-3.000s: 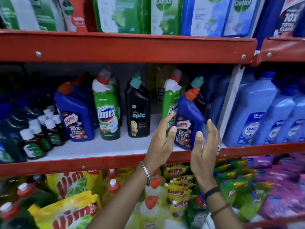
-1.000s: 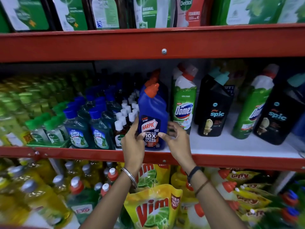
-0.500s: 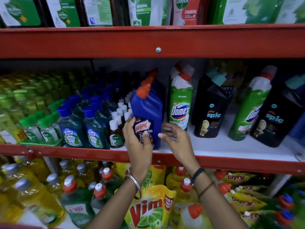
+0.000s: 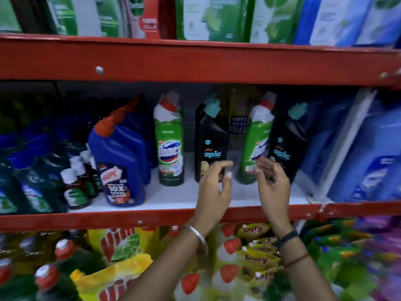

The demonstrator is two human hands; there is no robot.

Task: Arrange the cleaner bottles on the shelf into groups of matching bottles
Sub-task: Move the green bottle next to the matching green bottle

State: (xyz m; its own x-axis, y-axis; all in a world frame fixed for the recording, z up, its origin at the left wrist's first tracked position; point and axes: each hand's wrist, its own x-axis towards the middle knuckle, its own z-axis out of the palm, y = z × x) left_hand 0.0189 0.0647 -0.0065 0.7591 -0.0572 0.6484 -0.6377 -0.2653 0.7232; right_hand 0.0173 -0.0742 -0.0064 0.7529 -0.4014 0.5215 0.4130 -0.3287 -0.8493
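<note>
Two open, empty hands, left [image 4: 213, 187] and right [image 4: 273, 185], grip just before black Spic bottle [image 4: 211, 140] and green Domex bottle [image 4: 256, 146].

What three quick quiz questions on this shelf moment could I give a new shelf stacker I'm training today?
1. True or false: the blue Harpic bottle stands at the left of the row.
2. Which brand stands right of the left green Domex bottle? A Spic, B Vim, C Harpic
3. Is either the left hand or the right hand gripping a bottle?

Key: 1 true; 2 A, the left black Spic bottle; 3 no, both are open.
</note>
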